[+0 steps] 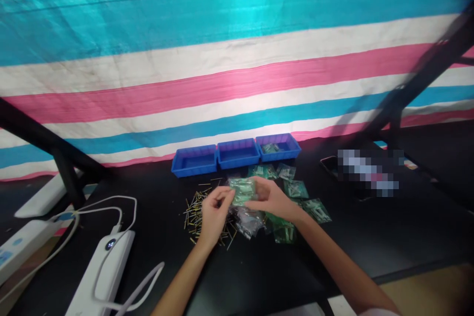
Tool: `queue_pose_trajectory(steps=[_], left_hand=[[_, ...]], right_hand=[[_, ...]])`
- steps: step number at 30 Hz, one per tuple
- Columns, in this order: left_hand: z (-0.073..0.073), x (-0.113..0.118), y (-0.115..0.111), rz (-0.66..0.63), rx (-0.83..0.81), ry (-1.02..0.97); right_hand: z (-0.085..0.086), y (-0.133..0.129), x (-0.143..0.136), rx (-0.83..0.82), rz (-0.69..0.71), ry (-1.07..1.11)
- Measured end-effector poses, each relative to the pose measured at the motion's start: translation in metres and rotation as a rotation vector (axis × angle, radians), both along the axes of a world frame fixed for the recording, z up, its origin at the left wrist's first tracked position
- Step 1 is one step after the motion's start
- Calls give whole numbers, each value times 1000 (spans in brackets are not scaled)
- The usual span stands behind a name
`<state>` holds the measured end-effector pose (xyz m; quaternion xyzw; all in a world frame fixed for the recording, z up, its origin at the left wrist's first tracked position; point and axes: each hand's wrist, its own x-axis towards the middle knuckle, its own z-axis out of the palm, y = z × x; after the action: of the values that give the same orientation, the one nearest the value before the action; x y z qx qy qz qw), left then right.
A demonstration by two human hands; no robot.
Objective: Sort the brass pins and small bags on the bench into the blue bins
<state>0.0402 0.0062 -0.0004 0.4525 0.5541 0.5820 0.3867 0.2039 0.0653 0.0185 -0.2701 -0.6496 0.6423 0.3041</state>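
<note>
Both hands hold a small clear bag with a greenish look and pale pieces inside (pixel 243 190). My left hand (pixel 216 212) pinches its left edge between thumb and fingers. At the right edge, my right hand (pixel 270 199) is closed on the same bag. Under and around my left hand lies a loose pile of thin metal pins (pixel 193 215), gold and silver in colour. Below the held bag is a crumpled clear bag (pixel 249 222). Several more filled bags lie to the right, among them a green one (pixel 284 231) and one with pale pieces (pixel 316 210).
Three blue trays stand in a row at the back: left (pixel 195 163), middle (pixel 239 155) and right (pixel 291 148), the right one holding small bags. A white power bank (pixel 105 276) with cables lies at the left, near a power strip (pixel 27 242). A phone (pixel 329 165) lies at the right.
</note>
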Motion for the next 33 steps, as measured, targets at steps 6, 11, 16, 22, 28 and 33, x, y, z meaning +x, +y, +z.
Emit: queue_pose_trajectory(steps=[6, 11, 16, 22, 28, 33], left_hand=[[0, -3, 0, 9, 108, 183], [-1, -1, 0, -8, 186, 272], [-4, -1, 0, 45, 144, 274], [-7, 0, 4, 72, 93, 182], [-2, 2, 1, 42, 31, 121], [-2, 3, 0, 36, -27, 71]], right_hand=[[-7, 4, -2, 128, -122, 8], [-8, 8, 0, 275, -144, -12], [-12, 7, -2, 165, -185, -29], [-12, 6, -5, -73, -162, -3], [-12, 35, 17, -138, -534, 102], [-22, 66, 49, -198, -863, 72]])
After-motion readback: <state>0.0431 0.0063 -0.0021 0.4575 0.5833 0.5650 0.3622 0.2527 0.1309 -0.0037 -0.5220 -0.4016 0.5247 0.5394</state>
